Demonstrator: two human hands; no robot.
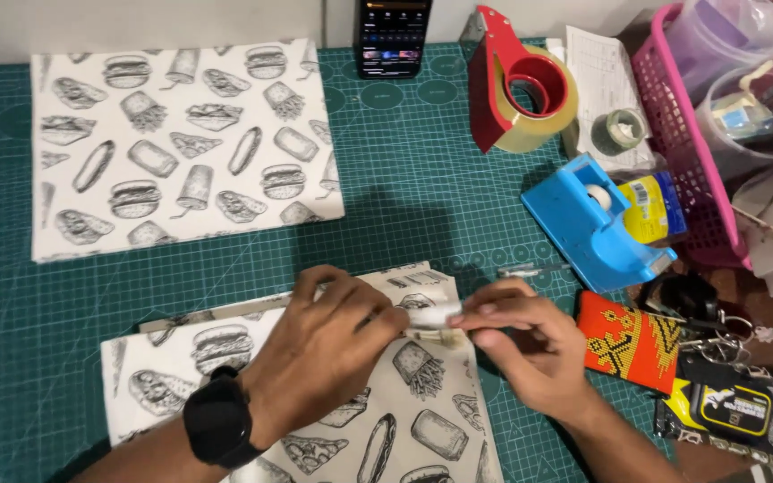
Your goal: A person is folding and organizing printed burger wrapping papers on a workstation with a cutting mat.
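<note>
Tape strip (434, 315) sits pinched between both hands over the wrapped parcel (404, 394), at 6 o'clock on the green mat (404, 197). L hand (333, 344) w/ black watch (219, 419) has fingertips closed on one end; R hand (521, 344) nips the other. Prob. light, limp, sticky (clings to itself), so grip by the very ends, kept taut. Blue dispenser (597, 224) at 2 o'clock.

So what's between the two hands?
In the head view, a short strip of clear tape stretches from the left hand to the right hand. Both pinch its ends, right over the food-print wrapping paper.
</note>
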